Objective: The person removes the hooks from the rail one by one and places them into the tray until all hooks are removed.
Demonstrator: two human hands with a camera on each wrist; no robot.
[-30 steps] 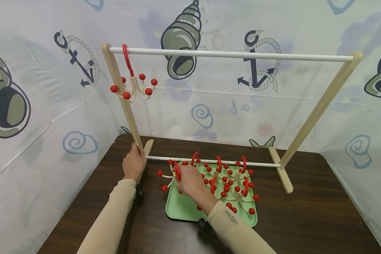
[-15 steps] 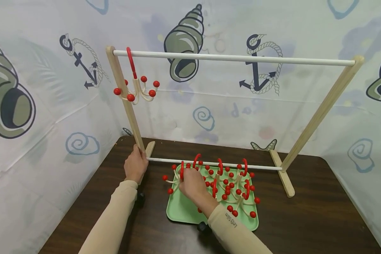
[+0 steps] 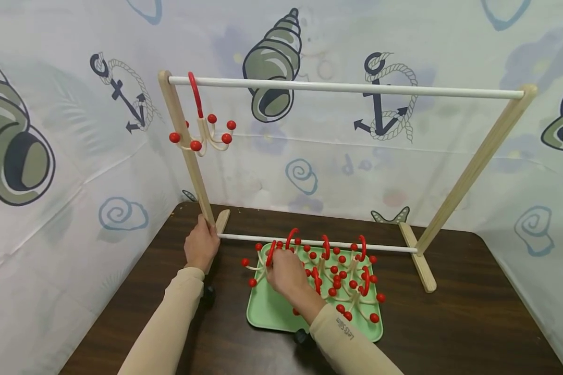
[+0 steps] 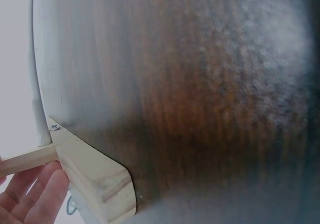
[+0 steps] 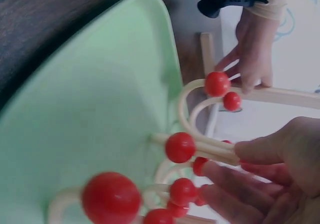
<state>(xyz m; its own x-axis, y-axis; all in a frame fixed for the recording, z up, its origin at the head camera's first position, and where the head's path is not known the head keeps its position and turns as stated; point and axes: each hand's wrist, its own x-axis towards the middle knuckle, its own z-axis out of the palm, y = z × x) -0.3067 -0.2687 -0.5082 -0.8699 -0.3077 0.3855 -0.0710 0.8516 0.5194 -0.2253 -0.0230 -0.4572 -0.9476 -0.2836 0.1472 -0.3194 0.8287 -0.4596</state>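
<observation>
In the head view my left hand (image 3: 202,244) grips the foot of the rack's left wooden post (image 3: 194,179); the left wrist view shows its fingers (image 4: 47,196) bent behind that post. Over the green tray (image 3: 268,319), my right hand (image 3: 288,273) holds a multi-arm hanger with a red hook (image 3: 271,253), cream arms and red ball tips. In the right wrist view the thumb (image 5: 262,146) and fingers pinch its cream stem (image 5: 215,153). A similar hanger (image 3: 202,127) hangs from the left end of the white top rail (image 3: 338,87).
Several more such hangers (image 3: 356,294) lie crowded on the tray's right and back parts. The white lower bar (image 3: 244,238) runs just behind the tray. The right post (image 3: 474,169) and its wooden foot (image 3: 418,260) stand on the dark table (image 3: 488,312). Patterned cloth hangs behind.
The hanger in my right hand has shifted slightly right over the tray, and its red hook has turned and now leans right. My left hand stays on the post. The head view has shifted slightly.
</observation>
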